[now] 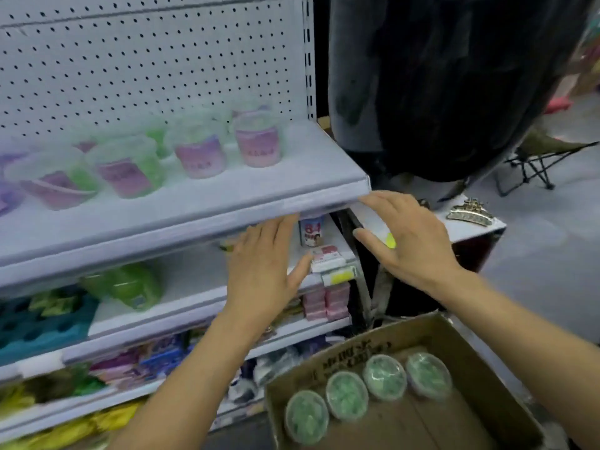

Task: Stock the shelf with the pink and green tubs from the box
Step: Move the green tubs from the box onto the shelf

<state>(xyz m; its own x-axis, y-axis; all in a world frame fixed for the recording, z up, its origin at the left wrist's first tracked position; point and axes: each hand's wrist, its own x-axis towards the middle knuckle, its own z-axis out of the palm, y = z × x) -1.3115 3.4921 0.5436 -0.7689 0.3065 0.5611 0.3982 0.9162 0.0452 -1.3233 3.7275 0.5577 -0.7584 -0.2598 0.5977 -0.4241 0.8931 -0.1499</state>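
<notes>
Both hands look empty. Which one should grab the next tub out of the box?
Probably the right hand: it hangs open above the box, on the side of its four tubs. The left hand is open too, but over the shelves.

White shelf [292, 177]: pink, green tubs [258, 141] standing.

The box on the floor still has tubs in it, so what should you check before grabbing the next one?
1. Tubs left in the box: ok, four tubs in a row.
2. Left hand empty: ok, open.
3. Right hand empty: ok, open.
4. Room on the top shelf: ok, bare space at its right end.
5. Tubs on the shelf upright: cannot tell, blurred.
</notes>
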